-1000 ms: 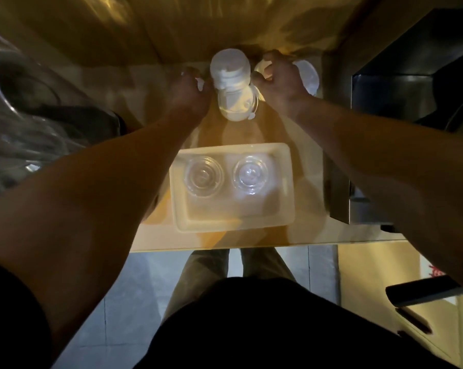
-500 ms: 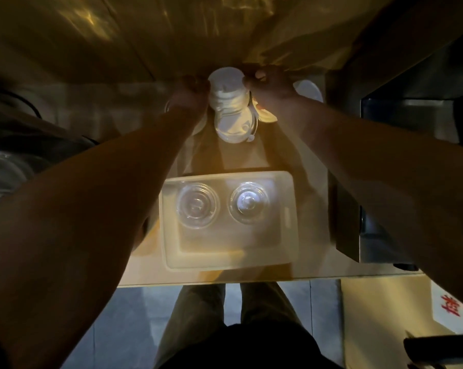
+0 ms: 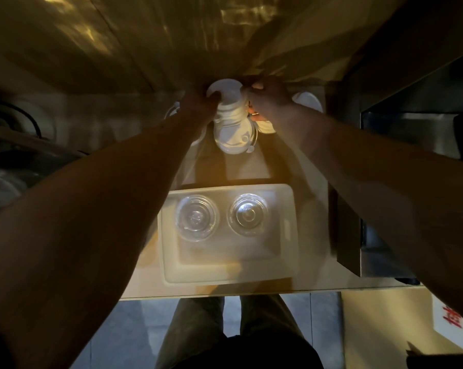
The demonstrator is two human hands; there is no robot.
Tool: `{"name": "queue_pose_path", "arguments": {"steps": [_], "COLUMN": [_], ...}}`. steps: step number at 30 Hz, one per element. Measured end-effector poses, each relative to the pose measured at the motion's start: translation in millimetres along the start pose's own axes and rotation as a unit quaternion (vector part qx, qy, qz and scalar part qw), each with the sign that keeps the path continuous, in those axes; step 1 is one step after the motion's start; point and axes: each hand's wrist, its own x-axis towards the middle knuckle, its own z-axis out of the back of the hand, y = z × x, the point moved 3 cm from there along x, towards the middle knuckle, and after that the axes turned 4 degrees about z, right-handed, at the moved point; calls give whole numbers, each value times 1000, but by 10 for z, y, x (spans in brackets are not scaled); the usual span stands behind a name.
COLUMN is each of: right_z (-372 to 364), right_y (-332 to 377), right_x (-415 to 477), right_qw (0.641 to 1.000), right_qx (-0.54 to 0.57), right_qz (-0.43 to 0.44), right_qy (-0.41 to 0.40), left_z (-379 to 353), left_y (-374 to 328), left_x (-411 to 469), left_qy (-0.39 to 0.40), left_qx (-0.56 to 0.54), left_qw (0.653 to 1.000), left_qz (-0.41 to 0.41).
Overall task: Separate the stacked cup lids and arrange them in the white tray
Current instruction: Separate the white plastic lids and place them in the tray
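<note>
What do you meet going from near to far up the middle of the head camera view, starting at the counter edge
White tray → two clear lids lying side by side in it → bare counter → stack of lids, left hand and right hand on it.

White lid stack [image 3: 233, 121] upright beyond the tray, two clear lids [image 3: 197, 217] [image 3: 248, 214] side by side in white tray [image 3: 225, 272]

Both bare forearms are reaching straight forward, converging at the far end. The left hand [image 3: 199, 102] is curling its fingers inward toward the right, while the right hand [image 3: 271, 95] is closing from the opposite side, fingertips pinched.
</note>
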Motion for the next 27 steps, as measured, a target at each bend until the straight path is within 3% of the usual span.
{"name": "queue_pose_path", "arguments": {"steps": [16,21,27], "right_z": [55,49,30], "right_y": [-35,-15,44], "right_x": [-113,-246,-469], "right_qw": [995,993,989], "right_qx": [80,99,138], "right_qz": [-50,-60,-52], "right_qy": [-8,4,15], "left_z": [-8,81,185], "left_y": [102,130,85], "left_x": [-4,-125,-374], "left_qy": [-1,12,11], "left_qx": [-88,-223,-259], "left_qw": [995,972,964], "left_qz": [45,78,53]}}
